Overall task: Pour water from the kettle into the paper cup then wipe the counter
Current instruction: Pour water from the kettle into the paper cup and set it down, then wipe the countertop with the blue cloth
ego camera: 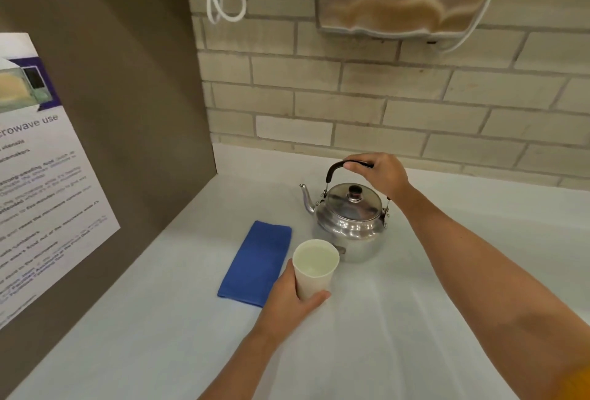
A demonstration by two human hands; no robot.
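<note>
From the head camera, the right hand [378, 176] is curled over the black handle of the steel kettle [349, 213], fingers wrapped around the grip, while the kettle sits upright on the bench [415, 320]. The left hand [289, 302] is wrapped around the lower wall of the paper cup [315, 267], thumb on the near side, holding it upright just in front of the kettle and slightly to its left. The cup looks to hold clear liquid already, though the level is hard to read.

The relation that matters: the kettle's spout points left and away from the right hand, so the kettle's long axis runs roughly left to right, and the cup lies nearer than the spout, not under it. A pour would likely need the kettle lifted and turned toward the cup, or the cup carried to the spout.

A folded blue cloth [257, 264] lies flat just left of the left hand, which is the nearer one for wiping. The bench is pale and smooth, backed by a light brick wall.
</note>
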